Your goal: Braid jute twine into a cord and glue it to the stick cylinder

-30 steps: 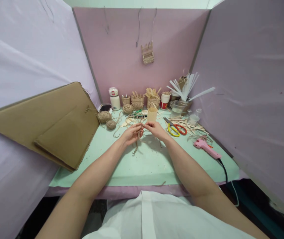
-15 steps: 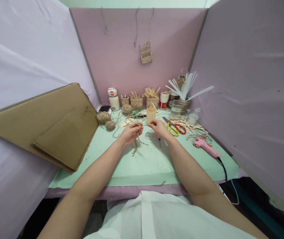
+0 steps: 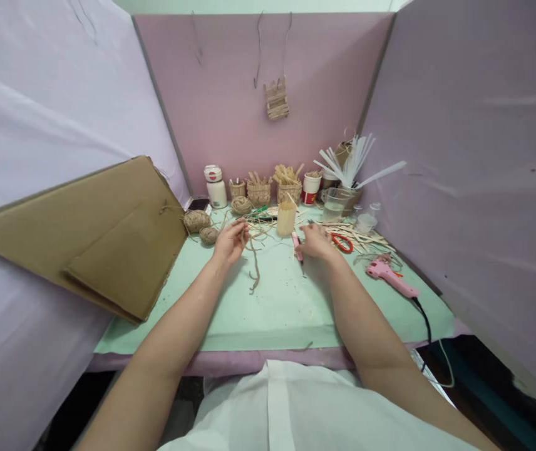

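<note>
My left hand (image 3: pixel 233 240) is closed, thumb and fingertips pinched on a piece of brown twine (image 3: pixel 255 266). Its loose end trails down toward the green tabletop. My right hand (image 3: pixel 315 240) is low over the table, fingers apart and nothing seen in them. It covers the yellow handle of the scissors (image 3: pixel 342 243), whose red handle shows beside it. Just left of that hand lies a pink pen-like tool (image 3: pixel 297 247). Between and beyond my hands stands a pale wooden-stick cup (image 3: pixel 286 219).
Twine balls (image 3: pixel 197 220) lie at the left beside a leaning cardboard sheet (image 3: pixel 108 232). At the right are thin wood strips (image 3: pixel 362 233) and a pink glue gun (image 3: pixel 392 279) with a cord. Stick-filled baskets (image 3: pixel 288 191) and a white bottle (image 3: pixel 216 188) line the back.
My hands have moved apart. The left went left with the twine; the right let go of the strand and moved right, over the scissors.
</note>
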Demonstrator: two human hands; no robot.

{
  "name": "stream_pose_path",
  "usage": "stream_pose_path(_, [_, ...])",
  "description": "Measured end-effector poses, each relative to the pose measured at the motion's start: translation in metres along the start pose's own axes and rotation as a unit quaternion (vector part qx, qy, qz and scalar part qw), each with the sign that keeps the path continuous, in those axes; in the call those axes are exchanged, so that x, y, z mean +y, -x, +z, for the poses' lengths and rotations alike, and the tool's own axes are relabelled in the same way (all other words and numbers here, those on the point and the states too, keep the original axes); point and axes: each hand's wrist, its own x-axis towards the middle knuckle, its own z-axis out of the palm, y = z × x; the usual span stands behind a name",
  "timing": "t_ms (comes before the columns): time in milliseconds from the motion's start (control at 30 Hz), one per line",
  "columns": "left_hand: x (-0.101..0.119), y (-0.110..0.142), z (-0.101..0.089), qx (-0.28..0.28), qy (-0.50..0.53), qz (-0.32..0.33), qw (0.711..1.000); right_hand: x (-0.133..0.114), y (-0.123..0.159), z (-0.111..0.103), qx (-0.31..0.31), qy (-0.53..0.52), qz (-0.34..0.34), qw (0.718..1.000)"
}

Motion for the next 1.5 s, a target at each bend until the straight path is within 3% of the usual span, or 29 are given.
stream_pose_path(100, [-0.017,0.004,0.004,-0.014,-0.11,0.015,0.994,-0.019,0.011,0.009,-0.029,-0.004,-0.108,0.994])
stream_pose_path(200, [-0.029,0.006,0.005,-0.015,-0.181,0.044,0.982,-0.036,0.017,0.014,0.028,-0.096,-0.212,0.972])
stream_pose_path(267, [-0.034,0.007,0.005,-0.016,-0.213,0.066,0.975,-0.046,0.02,0.017,0.07,-0.145,-0.247,0.956])
stream_pose_path(567, [-0.042,0.015,0.01,-0.033,-0.305,0.161,0.938,-0.059,0.029,0.022,0.105,-0.21,-0.27,0.934])
stream_pose_path(800, [-0.044,0.014,0.01,-0.033,-0.308,0.095,0.946,-0.057,0.025,0.025,0.108,-0.271,-0.286,0.913])
stream_pose_path(967, [-0.047,0.011,0.004,-0.046,-0.35,0.068,0.933,-0.058,0.025,0.028,0.081,-0.29,-0.26,0.918])
stream_pose_path(1100, [-0.045,0.01,0.002,-0.04,-0.366,0.076,0.927,-0.06,0.024,0.03,0.015,-0.369,-0.179,0.912])
stream_pose_path(1167, [-0.043,0.01,0.003,-0.035,-0.365,0.062,0.928,-0.061,0.023,0.031,-0.041,-0.433,-0.13,0.891])
stream_pose_path(1300, [-0.042,0.01,0.003,-0.038,-0.355,0.036,0.934,-0.063,0.023,0.031,-0.143,-0.564,-0.019,0.813])
stream_pose_path(1500, [-0.046,0.008,-0.001,-0.045,-0.358,0.021,0.932,-0.065,0.025,0.03,-0.19,-0.629,0.048,0.752])
